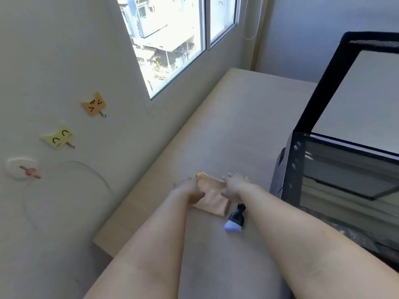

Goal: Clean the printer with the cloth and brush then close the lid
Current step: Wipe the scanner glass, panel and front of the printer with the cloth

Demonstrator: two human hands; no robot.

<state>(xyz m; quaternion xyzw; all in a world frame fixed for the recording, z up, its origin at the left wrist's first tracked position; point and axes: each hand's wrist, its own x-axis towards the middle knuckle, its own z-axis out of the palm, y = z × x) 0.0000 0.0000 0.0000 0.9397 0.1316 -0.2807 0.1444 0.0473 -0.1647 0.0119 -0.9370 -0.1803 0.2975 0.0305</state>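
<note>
1. The orange cloth (212,196) lies flat on the bench (226,130), right between both hands. The left hand (190,189) pinches its left edge and the right hand (234,184) holds its right edge, fingers curled on the fabric.
2. The little black brush (235,217) with pale bristles lies just beside the cloth's near corner, next to the right forearm, nobody touching it.
3. The printer (336,169) sits to the right, lid (362,91) propped up.
4. Both arms reach straight forward, roughly parallel.
</note>
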